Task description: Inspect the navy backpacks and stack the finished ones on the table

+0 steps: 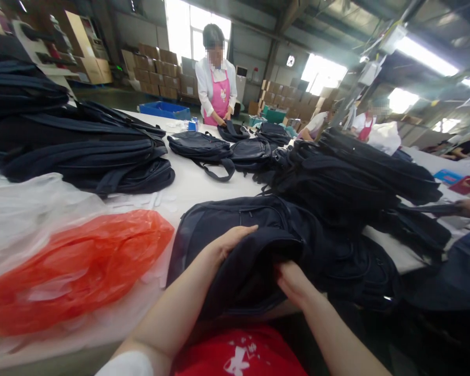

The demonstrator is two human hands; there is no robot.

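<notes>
A dark navy backpack (219, 219) lies on the table right in front of me, its mouth turned toward my body and gaping. My left hand (235, 239) rests over the raised edge of the opening, closed on the fabric, with part of the fingers hidden behind it. At the other side of the mouth, my right hand (292, 279) has its fingertips just inside the dark opening. Those fingers look bent against the edge of the cloth, though their tips are in shadow. The inside of the backpack is too dark to make out.
Stacked dark backpacks (82, 146) stand at left, and another pile (344, 172) rises at right. An orange plastic bag (82, 266) lies on clear plastic at left. Across the white table (203, 190), a person in a pink apron (220, 91) handles a dark bag near a blue bin (164, 109).
</notes>
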